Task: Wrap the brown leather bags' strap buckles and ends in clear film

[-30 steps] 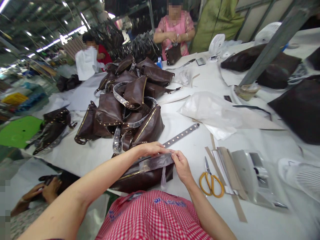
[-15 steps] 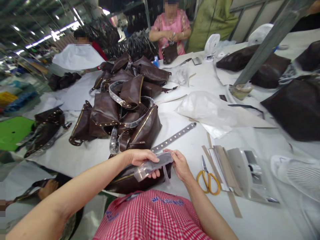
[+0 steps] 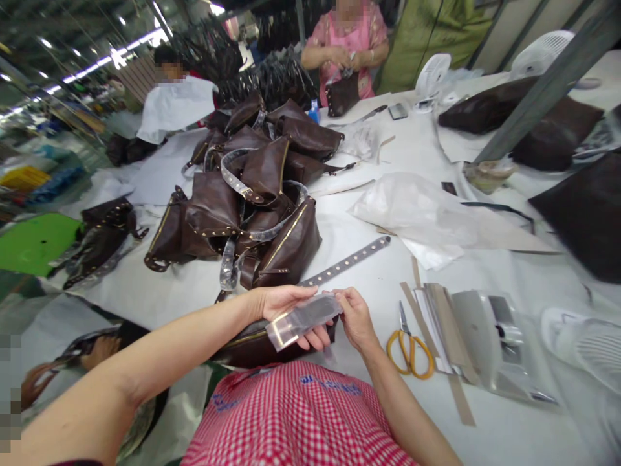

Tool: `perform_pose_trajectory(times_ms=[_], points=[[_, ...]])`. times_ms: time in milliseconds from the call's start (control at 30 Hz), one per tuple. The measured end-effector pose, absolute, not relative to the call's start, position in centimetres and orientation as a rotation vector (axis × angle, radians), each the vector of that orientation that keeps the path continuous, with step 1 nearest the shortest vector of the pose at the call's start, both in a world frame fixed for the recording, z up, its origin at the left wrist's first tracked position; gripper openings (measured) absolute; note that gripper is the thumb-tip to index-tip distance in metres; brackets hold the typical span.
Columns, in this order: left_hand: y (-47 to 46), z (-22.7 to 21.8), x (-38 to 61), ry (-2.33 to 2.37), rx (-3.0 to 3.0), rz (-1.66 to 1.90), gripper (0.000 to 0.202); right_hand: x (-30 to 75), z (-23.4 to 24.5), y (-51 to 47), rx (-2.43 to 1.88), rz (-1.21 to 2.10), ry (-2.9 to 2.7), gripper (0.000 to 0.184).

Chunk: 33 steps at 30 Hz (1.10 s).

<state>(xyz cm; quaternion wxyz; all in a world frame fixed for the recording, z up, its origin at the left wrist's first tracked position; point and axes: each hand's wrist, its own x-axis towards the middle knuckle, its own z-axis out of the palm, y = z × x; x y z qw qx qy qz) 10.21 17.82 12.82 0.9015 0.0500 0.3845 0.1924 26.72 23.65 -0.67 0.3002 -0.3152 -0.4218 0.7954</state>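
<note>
A dark strap end in clear plastic film, with a gold-coloured buckle at its left end, lies across the fingers of my left hand. The left thumb rests along its upper edge. My right hand pinches the wrapped piece at its right end. Under both hands is a dark brown leather bag with a gold zip, partly hidden by my arm. Just beyond the hands a studded strap stretches out over the white table.
Brown bags are heaped ahead on the left. Right of my hands lie yellow-handled scissors, card strips and a tape dispenser. A white plastic bag and a slanted metal post are farther off. Another person's hands hold a strap at lower left.
The left fingers have spread more beneath the wrapped strap, and its buckle end shows more clearly. Both hands stay close together. The whole view has shifted slightly.
</note>
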Motion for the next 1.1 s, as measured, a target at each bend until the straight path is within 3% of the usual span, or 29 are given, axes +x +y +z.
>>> perform_pose_trajectory(times_ms=[133,400,533,667,833,967,1100], points=[[18.0,10.9,10.8,0.812,0.156,0.347,0.057,26.5,-0.2,22.8,-0.823,2.091,-1.198,0.034],[15.6,9.3,11.9,1.203,0.263,0.49,0.018,27.4,-0.4,21.8,-0.718,2.15,-1.315,0.031],[15.8,10.6,12.4,1.294,0.334,0.552,0.012,28.6,0.2,23.1,-0.52,2.259,-1.486,0.046],[17.1,11.6,12.2,1.347,0.439,0.45,0.013,28.8,2.5,24.7,-0.355,2.012,-1.975,0.041],[17.6,10.6,11.6,1.255,0.407,0.415,0.013,28.4,3.9,24.9,-0.147,1.745,-2.333,0.07],[18.2,8.8,11.3,1.18,0.341,0.456,0.017,27.8,2.6,24.2,-0.251,1.588,-2.33,0.037],[18.4,8.5,10.1,1.066,0.288,0.468,0.032,27.2,1.7,23.9,-0.441,1.534,-2.286,0.031]])
